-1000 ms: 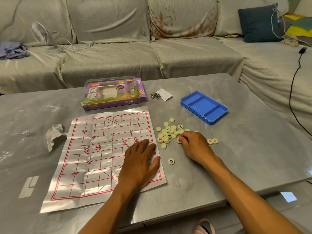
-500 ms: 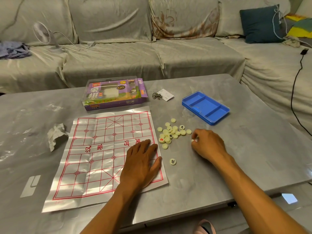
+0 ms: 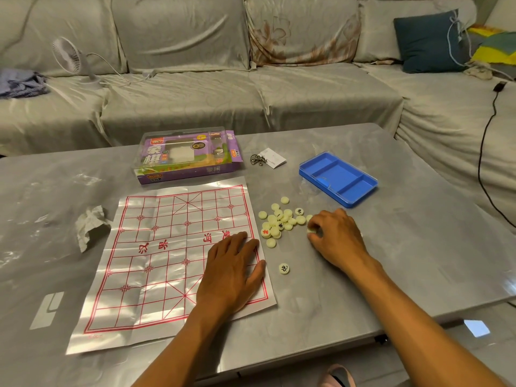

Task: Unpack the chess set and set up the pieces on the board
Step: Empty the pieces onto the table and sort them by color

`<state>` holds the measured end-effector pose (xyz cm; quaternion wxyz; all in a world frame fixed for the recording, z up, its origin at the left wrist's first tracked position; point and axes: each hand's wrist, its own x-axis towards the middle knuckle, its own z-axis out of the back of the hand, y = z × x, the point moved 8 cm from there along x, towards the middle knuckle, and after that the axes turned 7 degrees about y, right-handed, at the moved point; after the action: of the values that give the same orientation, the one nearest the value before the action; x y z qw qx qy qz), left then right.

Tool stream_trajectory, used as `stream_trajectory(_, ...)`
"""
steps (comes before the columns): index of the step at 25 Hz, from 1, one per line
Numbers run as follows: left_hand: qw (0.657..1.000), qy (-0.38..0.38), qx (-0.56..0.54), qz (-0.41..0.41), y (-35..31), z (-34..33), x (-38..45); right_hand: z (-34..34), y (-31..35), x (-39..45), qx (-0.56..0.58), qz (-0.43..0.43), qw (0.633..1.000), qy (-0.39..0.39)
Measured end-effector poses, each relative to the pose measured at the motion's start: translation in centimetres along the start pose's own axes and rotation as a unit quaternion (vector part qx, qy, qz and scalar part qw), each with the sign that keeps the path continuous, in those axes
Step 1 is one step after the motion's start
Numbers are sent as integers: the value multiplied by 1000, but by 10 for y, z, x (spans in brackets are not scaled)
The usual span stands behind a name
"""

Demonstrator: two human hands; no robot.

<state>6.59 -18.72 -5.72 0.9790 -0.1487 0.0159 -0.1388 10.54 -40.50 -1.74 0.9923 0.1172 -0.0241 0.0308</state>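
Observation:
A white sheet board with a red grid lies flat on the grey table. My left hand rests palm down on its right edge, fingers spread. Several cream round pieces lie in a loose pile just right of the board, some showing red or black characters. One piece lies apart, nearer to me. My right hand sits at the pile's right side, fingers curled, pinching a cream piece at the fingertips.
The purple game box stands behind the board. A blue compartment tray lies at the back right. Metal rings with a paper slip sit between them. A crumpled tissue lies left of the board. A sofa runs behind the table.
My right hand slid to the right along the pile's edge and now pinches a piece there. My left hand has stayed on the board.

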Motion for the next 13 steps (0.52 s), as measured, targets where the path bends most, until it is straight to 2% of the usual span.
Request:
stream_trajectory(2,1000,0,-3,2,0,1,-1,-3,6,1,27,8,1000,7)
stream_trajectory(6,1000,3,-2,0,0,0,0,-6,5,0,150,-9,989,14)
stream_trajectory(9,1000,3,1,-1,0,1,0,-5,4,0,149,-9,989,13)
stream_trajectory(13,1000,4,2,0,-1,2,-1,-5,5,-1,94,5,995,11)
